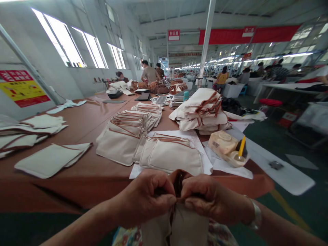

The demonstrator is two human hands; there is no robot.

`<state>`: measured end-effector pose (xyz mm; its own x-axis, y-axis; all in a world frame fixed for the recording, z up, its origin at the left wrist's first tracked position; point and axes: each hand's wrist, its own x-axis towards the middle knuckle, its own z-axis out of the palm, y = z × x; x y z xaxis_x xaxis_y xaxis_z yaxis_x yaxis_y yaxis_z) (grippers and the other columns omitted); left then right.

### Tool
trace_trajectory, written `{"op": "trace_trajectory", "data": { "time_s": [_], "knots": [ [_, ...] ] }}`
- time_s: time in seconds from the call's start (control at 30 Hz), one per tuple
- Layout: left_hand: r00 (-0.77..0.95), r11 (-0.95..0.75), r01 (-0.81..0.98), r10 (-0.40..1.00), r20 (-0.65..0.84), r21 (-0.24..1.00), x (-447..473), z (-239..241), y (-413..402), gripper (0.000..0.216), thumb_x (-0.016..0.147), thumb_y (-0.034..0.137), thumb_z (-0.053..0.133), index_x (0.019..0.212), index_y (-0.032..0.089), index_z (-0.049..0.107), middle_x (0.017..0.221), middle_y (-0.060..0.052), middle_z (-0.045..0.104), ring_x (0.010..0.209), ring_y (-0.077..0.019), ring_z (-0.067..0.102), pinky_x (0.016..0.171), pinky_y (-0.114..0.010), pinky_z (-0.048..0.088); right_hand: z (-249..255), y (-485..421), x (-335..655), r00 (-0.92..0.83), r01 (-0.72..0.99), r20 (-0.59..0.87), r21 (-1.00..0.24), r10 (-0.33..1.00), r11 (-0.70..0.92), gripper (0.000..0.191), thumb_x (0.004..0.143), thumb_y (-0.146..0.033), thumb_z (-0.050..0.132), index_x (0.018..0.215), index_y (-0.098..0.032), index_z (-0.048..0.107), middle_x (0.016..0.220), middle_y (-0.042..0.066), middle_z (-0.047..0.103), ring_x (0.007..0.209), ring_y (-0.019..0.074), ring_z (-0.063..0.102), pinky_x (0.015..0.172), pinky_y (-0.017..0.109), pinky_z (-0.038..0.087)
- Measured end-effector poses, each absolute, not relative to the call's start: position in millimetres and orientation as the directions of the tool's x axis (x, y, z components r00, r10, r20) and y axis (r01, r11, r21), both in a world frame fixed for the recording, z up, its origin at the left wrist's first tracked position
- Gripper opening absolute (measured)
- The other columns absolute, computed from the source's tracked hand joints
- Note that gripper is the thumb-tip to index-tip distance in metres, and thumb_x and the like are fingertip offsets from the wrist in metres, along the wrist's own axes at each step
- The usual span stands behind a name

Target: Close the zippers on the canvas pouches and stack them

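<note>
Over my lap, at the bottom middle, hangs a cream fabric piece [189,227] with brown edging, perhaps a bag panel or pouch. My left hand [146,198] pinches its brown top edge between thumb and curled fingers. From the other side my right hand [212,198] grips the same edge, thumb below. The two hands nearly touch, and a narrow dark gap shows in the brown part between them. Just beyond them, flat cream pieces [175,157] with brown edges overlap on a white sheet [207,165].
More cream pieces [118,143] fan out on the brown-covered table [87,133]. A thick stack [197,109] stands right of centre. Nearer the right edge sits a plastic-wrapped container [222,143] with a yellow-handled tool [241,146]. Several people work farther back.
</note>
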<state>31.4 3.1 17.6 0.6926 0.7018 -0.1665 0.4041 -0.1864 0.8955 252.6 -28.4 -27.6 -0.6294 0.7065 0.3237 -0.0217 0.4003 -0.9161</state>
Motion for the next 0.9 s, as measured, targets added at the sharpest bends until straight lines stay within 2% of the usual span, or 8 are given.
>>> {"op": "trace_trajectory", "data": {
  "time_s": [0.1,0.2,0.33,0.4,0.5,0.57,0.7,0.9],
  "knots": [
    [0.706,-0.272,0.397,0.7,-0.103,0.876,33,15,4,0.008,0.074,0.016,0.055,0.068,0.012,0.06,0.061,0.004,0.05,0.054,-0.0074,0.039,0.047,-0.018,0.028,-24,-27,257,-0.66,-0.012,0.288,-0.927,0.694,0.374,0.01,0.092,-0.016,0.057,0.083,-0.014,0.058,0.082,0.0,0.052,0.073,0.0105,0.044,0.066,0.019,0.038],
    [0.717,-0.32,0.4,0.693,-0.076,0.858,35,12,4,0.009,0.076,0.017,0.056,0.069,0.013,0.06,0.061,0.004,0.051,0.055,-0.0074,0.04,0.048,-0.017,0.03,-17,-23,258,-0.7,0.016,0.215,-0.949,0.681,0.316,0.021,0.1,-0.026,0.046,0.089,-0.014,0.059,0.085,0.001,0.052,0.075,0.0116,0.045,0.07,0.021,0.04],
    [0.707,-0.422,0.38,0.707,0.036,0.823,36,11,5,0.01,0.079,0.016,0.058,0.07,0.013,0.061,0.063,0.004,0.055,0.058,-0.0072,0.043,0.052,-0.016,0.033,-21,-18,250,-0.67,0.061,0.211,-0.94,0.711,0.337,0.024,0.1,-0.03,0.048,0.082,-0.015,0.054,0.083,0.001,0.052,0.076,0.0127,0.045,0.07,0.023,0.039],
    [0.717,-0.408,0.394,0.697,0.002,0.823,33,14,6,0.005,0.078,0.015,0.061,0.077,0.013,0.065,0.067,0.004,0.058,0.06,-0.0076,0.046,0.054,-0.016,0.036,-29,-16,248,-0.646,0.049,0.226,-0.941,0.729,0.335,0.025,0.098,-0.032,0.051,0.079,-0.015,0.054,0.081,0.0,0.051,0.073,0.0122,0.044,0.067,0.023,0.038],
    [0.705,-0.366,0.471,0.703,-0.094,0.803,27,20,8,0.022,0.073,0.018,0.07,0.095,0.016,0.067,0.082,0.001,0.062,0.071,-0.0112,0.053,0.061,-0.017,0.041,-40,-15,250,-0.603,0.036,0.211,-0.956,0.769,0.29,0.029,0.097,-0.038,0.054,0.081,-0.014,0.058,0.076,-0.001,0.05,0.068,0.0112,0.041,0.06,0.021,0.034],
    [0.682,-0.394,0.489,0.729,-0.059,0.779,23,21,9,0.024,0.074,0.019,0.07,0.097,0.016,0.065,0.085,0.0,0.061,0.073,-0.0119,0.052,0.061,-0.018,0.041,-44,-15,254,-0.593,0.053,0.174,-0.966,0.786,0.253,0.031,0.096,-0.04,0.055,0.083,-0.013,0.06,0.075,-0.001,0.05,0.068,0.0114,0.041,0.06,0.022,0.034],
    [0.7,-0.531,0.463,0.71,0.074,0.71,16,17,11,0.009,0.079,0.013,0.062,0.088,0.015,0.064,0.081,0.0,0.056,0.066,-0.0102,0.048,0.057,-0.019,0.037,-43,-16,255,-0.594,0.101,0.109,-0.973,0.797,0.209,0.029,0.096,-0.038,0.055,0.09,-0.012,0.067,0.08,0.002,0.057,0.071,0.0133,0.046,0.065,0.024,0.038],
    [0.802,-0.725,0.383,0.569,0.183,0.573,12,6,11,0.022,0.082,0.005,0.054,0.096,0.016,0.068,0.093,-0.004,0.058,0.077,-0.0111,0.055,0.069,-0.02,0.04,-39,-16,247,-0.588,0.142,0.099,-0.965,0.803,0.222,0.025,0.094,-0.027,0.054,0.095,-0.01,0.072,0.09,0.008,0.068,0.081,0.0179,0.058,0.075,0.029,0.046]
  ]
}}
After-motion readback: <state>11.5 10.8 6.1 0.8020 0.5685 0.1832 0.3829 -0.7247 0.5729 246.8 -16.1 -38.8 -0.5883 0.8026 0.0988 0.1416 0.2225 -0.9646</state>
